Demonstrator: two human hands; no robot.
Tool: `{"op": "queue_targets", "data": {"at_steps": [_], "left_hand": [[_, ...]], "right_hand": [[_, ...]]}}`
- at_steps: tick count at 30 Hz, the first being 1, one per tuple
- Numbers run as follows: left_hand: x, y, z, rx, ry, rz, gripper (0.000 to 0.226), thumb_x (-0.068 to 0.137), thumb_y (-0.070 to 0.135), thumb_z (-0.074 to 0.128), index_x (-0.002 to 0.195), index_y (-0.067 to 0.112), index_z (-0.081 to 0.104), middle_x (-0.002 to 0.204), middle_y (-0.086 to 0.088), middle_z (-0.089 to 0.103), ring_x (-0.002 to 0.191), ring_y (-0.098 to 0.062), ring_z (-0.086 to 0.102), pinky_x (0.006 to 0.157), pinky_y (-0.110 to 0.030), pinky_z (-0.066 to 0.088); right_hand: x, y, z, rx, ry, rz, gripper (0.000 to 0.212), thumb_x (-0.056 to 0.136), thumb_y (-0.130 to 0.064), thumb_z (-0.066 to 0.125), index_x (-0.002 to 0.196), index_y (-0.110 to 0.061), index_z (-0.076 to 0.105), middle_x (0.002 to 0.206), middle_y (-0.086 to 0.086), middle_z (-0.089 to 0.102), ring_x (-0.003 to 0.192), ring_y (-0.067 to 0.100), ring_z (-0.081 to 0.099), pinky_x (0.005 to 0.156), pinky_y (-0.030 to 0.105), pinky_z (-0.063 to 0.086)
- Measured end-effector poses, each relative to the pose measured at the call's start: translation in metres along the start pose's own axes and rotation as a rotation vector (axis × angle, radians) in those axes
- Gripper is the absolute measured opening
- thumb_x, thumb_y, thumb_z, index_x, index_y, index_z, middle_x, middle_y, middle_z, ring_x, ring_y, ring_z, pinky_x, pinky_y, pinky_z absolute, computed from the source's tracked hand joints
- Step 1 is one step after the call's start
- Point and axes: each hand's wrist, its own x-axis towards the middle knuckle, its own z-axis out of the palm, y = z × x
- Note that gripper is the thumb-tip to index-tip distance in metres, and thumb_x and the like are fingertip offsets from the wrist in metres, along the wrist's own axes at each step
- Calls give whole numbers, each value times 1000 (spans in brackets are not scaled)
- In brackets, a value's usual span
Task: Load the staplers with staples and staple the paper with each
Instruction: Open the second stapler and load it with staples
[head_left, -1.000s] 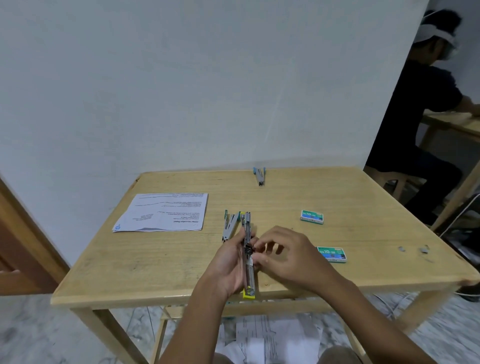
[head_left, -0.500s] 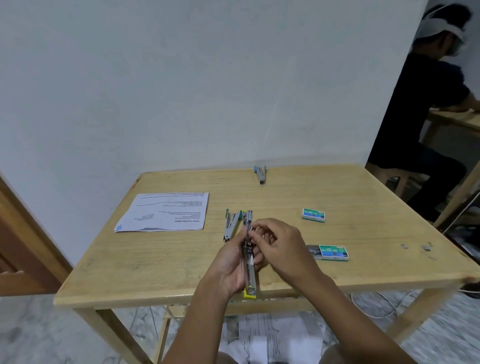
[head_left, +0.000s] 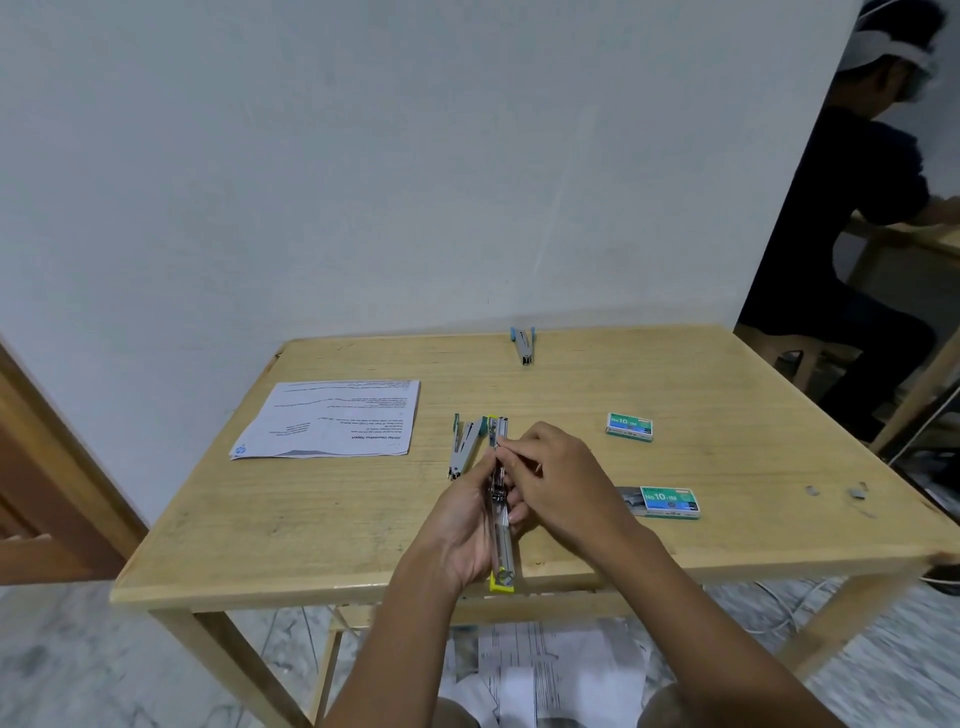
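Note:
My left hand (head_left: 462, 525) grips a yellow stapler (head_left: 502, 556) swung fully open, lying lengthwise over the table's near edge. My right hand (head_left: 558, 475) pinches at the stapler's metal channel near its far end; whatever it pinches is too small to make out. A green stapler (head_left: 464, 448) lies open on the table just left of my hands. A blue stapler (head_left: 523, 345) sits near the far edge. A printed paper sheet (head_left: 332, 418) lies at the left. One staple box (head_left: 665, 501) is slid open to my right, another staple box (head_left: 629, 427) lies beyond it.
The wooden table (head_left: 311, 519) stands against a white wall. Loose staple bits (head_left: 857, 491) lie near its right edge. Papers (head_left: 545, 670) lie on the floor under the table. Another person (head_left: 852, 218) sits at a second table on the right. A wooden door frame (head_left: 47, 467) is at left.
My right hand moved forward along the stapler from its middle towards the far end. The left hand kept its hold. The camera view shifted slightly.

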Motion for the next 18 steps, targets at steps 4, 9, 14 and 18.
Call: {"op": "queue_targets", "data": {"at_steps": [4,9,14,18], "left_hand": [[-2,0,2,-9,23,27,32,100,30,48,90,4,64,65,-9,43,40,-16,45,37,-25,41],[-2,1,0,44,-34,-6,41,102,37,44,77,6,55,58,-7,43,42,-16,43,43,-24,40],[0,3,-5,65,-19,-26,38,102,37,42,88,6,58,70,-10,52,59,-20,49,53,-30,49],[1,2,-4,40,-20,-20,35,103,39,35,90,13,55,75,-3,52,61,-19,49,61,-34,44]], "right_hand": [[-3,-3,-1,-152,-50,-29,30,101,-39,46,111,-24,70,92,-6,55,76,10,60,71,36,53],[-9,-5,-11,-121,5,19,36,101,-39,42,131,-29,60,97,-10,56,80,7,57,74,31,51],[-32,-6,-27,-26,-41,-44,25,93,-45,54,107,-30,68,97,-13,59,82,7,60,77,35,53],[-55,-4,-28,-37,-370,-171,47,76,-68,62,113,-39,59,111,-22,47,86,3,58,76,30,53]]}}
